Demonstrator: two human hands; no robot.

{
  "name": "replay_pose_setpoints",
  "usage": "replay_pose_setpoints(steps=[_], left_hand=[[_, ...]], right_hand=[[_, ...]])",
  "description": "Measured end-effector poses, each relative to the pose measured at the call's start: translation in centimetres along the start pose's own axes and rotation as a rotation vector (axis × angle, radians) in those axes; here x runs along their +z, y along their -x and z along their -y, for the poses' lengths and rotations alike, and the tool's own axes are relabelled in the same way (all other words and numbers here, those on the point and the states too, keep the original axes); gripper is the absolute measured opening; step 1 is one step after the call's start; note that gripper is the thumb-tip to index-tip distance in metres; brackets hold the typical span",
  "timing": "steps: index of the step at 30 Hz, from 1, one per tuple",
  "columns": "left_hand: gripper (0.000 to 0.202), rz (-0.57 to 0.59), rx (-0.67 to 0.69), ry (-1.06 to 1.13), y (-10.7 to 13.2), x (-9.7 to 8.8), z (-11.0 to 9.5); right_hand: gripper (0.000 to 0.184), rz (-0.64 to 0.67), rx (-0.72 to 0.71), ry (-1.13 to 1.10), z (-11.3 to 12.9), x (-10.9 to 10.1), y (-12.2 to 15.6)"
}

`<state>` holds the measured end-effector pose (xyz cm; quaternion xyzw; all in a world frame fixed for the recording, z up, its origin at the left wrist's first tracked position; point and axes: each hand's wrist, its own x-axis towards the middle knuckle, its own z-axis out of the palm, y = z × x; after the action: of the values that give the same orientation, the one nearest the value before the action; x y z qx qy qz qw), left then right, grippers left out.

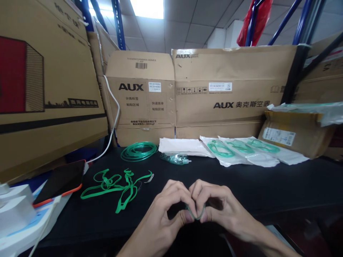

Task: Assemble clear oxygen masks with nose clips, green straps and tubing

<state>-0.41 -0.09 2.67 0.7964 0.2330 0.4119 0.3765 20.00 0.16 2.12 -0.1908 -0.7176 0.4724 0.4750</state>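
At the front middle of the black table, my left hand point(171, 207) and my right hand point(219, 203) meet with fingertips touching. Both pinch a small thin strip point(197, 217) with a greenish edge, bent into a curve between thumbs and forefingers. Most of it is hidden by the fingers, and its exact kind does not show. Left of my hands lies a tangle of green elastic straps point(123, 205). Beyond them are a coil of clear green tubing point(139, 151) and a crumpled translucent green piece point(174, 159) with a pale tip.
Several white packs with green contents point(222, 151) lie at the back right, beside a flat white pack point(184, 147). Cardboard boxes point(144, 103) wall off the back. A phone point(63, 178) with a white cable and white plugs point(16, 210) sit at left.
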Motion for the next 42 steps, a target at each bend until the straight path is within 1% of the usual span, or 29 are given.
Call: replay_pose_setpoints(steps=[9, 14, 17, 25, 32, 37, 42], left_hand=[[0.036, -0.005, -0.02, -0.009, -0.27, -0.11, -0.01], [0.035, 0.014, -0.042, -0.025, 0.01, -0.06, 0.24], [0.036, 0.027, -0.055, -0.021, 0.11, -0.11, 0.39], [0.032, 0.025, -0.095, 0.032, -0.4, -0.13, 0.41], [0.027, 0.029, -0.122, 0.071, -0.13, -0.57, 0.24], [0.028, 0.034, -0.075, 0.086, -0.32, -0.74, 0.24], [0.027, 0.013, -0.047, 0.079, -0.52, -0.6, 0.38]], right_hand=[[0.025, 0.001, 0.047, 0.003, 0.26, 0.23, 0.06], [0.026, 0.01, 0.031, 0.0, 0.2, 0.09, -0.03], [0.026, 0.021, 0.051, -0.024, 0.17, 0.05, -0.05], [0.025, 0.031, 0.072, -0.033, 0.03, -0.23, -0.18], [0.024, 0.017, 0.068, -0.124, -0.31, -0.28, 0.1], [0.021, 0.011, 0.039, -0.125, -0.46, -0.24, 0.31], [0.021, 0.015, 0.027, -0.11, -0.27, -0.17, 0.1]])
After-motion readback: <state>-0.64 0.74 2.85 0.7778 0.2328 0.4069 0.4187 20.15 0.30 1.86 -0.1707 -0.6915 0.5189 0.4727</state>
